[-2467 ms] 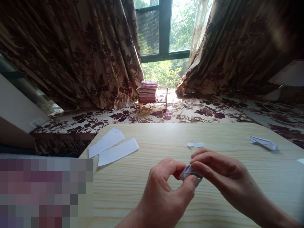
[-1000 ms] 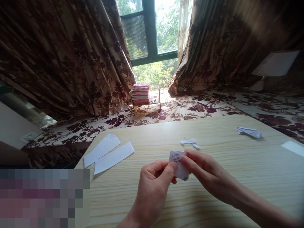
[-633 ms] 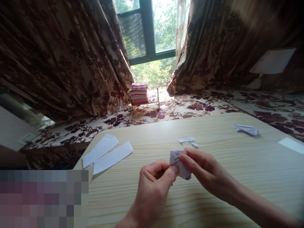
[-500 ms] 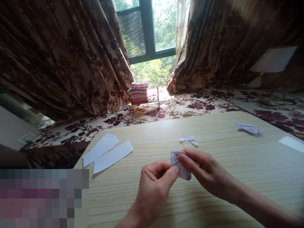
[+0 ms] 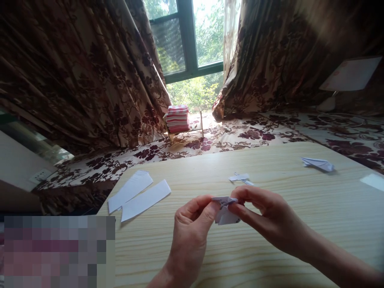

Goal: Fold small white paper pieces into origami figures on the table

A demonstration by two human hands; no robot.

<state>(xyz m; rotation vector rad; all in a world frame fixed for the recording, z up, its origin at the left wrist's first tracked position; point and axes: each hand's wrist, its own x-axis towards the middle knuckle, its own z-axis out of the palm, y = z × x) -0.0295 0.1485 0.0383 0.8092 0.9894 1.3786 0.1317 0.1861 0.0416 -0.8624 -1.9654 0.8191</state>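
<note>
A small folded piece of white paper (image 5: 227, 217) with dark print marks is held between both hands above the table. My left hand (image 5: 192, 232) pinches its left edge between thumb and fingers. On the other side, my right hand (image 5: 264, 216) is closed on the upper right corner, fingertips and thumb pressed together. The upper part of the paper is bent over along a crease, and the fingers cover some of it. Just beyond the hands lie small paper strips (image 5: 241, 178), partly overlapping.
White paper strips (image 5: 146, 200) lie at the left of the wooden table (image 5: 168, 256). A folded paper piece (image 5: 318, 164) rests at the far right, with a white patch (image 5: 372, 181) near the right edge. Behind stand stacked striped cloths (image 5: 177, 119) on a small rack and a lamp (image 5: 350, 74).
The upper part of the folded paper has been bent over, so it looks shorter and flatter. My left fingers have shifted up its left edge. The whole view has moved slightly.
</note>
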